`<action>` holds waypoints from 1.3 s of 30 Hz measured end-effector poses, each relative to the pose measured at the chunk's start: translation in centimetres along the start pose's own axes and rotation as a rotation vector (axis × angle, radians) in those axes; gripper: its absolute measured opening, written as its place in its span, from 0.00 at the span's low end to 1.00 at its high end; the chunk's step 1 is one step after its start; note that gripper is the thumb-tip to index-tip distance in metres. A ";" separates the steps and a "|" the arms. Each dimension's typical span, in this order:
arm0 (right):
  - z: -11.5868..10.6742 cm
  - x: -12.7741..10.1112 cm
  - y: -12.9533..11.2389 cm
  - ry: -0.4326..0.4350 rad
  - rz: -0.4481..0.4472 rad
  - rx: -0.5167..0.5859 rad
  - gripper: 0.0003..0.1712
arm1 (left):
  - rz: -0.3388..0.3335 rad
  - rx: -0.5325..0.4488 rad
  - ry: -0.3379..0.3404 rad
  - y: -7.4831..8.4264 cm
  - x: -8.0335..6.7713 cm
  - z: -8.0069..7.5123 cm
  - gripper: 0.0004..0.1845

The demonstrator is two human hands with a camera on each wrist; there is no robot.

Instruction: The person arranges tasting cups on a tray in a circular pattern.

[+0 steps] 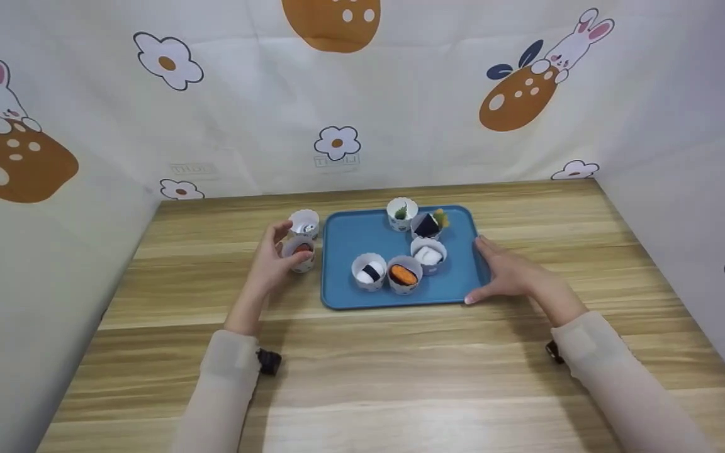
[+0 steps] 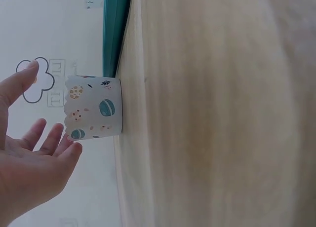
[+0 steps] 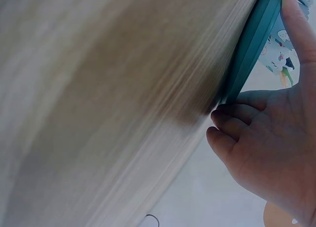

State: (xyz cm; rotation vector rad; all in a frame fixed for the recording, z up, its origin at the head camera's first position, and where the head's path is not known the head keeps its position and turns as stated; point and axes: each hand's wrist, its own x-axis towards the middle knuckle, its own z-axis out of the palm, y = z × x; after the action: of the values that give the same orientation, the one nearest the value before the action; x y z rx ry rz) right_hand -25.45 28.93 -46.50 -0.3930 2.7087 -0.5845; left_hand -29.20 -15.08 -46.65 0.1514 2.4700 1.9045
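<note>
My left hand point(image 1: 274, 255) is at a patterned paper cup point(image 1: 301, 261) that contains a reddish piece. Its thumb and fingers are spread around the rim. In the left wrist view, the thumb is away from this cup point(image 2: 98, 108), while the fingertips come close to its scalloped edge; contact is unclear. Just behind stands another paper cup point(image 1: 304, 220) with a whitish item inside. My right hand point(image 1: 507, 270) holds the near right corner of a blue tray point(image 1: 353, 236), thumb at the front edge, fingers along the side. The right wrist view shows curled fingers against the tray rim point(image 3: 252, 44).
Several paper cups stand on the tray: one with an orange-topped sushi piece point(image 1: 403, 275), one with a black-banded white piece point(image 1: 370, 274), and others with white, dark and green items. Printed fabric point(image 1: 400, 126) walls in the wooden table point(image 1: 413, 377).
</note>
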 end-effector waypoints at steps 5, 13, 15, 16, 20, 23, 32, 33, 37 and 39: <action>0.0 0.0 0.0 0.003 0.002 -0.006 0.79 | -0.010 -0.024 -0.013 -0.2 0.0 -0.1 0.38; 0.1 -0.1 0.1 -0.002 0.010 -0.015 0.80 | -0.044 -0.057 -0.045 -0.5 -0.2 -0.4 0.39; 0.1 -0.1 0.1 -0.003 0.011 -0.016 0.80 | -0.051 -0.051 -0.052 -0.6 -0.2 -0.4 0.39; 0.1 -0.1 0.1 -0.002 0.012 -0.018 0.80 | -0.055 -0.047 -0.054 -0.7 -0.1 -0.4 0.39; 0.1 -0.1 0.1 -0.006 0.012 -0.016 0.79 | -0.076 -0.032 -0.059 -0.9 0.0 -0.4 0.40; 0.1 -0.1 0.0 -0.010 0.012 -0.006 0.79 | -0.092 -0.022 -0.068 -0.9 0.0 -0.4 0.41; 0.1 0.1 0.0 -0.004 0.003 -0.001 0.80 | -0.124 0.050 -0.064 -0.9 0.1 -0.4 0.38; 0.1 0.1 0.0 -0.002 0.000 0.000 0.80 | -0.124 0.057 -0.064 -0.9 0.1 -0.4 0.37; 0.1 0.2 0.0 0.000 0.001 0.008 0.80 | -0.112 0.065 -0.059 -1.1 0.2 -0.2 0.37; 0.1 0.2 0.1 -0.002 0.006 0.010 0.80 | -0.098 0.062 -0.058 -1.1 0.2 -0.2 0.37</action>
State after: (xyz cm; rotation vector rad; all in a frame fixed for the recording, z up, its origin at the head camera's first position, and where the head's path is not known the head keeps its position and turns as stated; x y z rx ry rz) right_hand -25.58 28.88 -46.67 -0.3820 2.7028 -0.5951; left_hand -29.49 -15.51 -47.70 0.0831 2.4523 1.7613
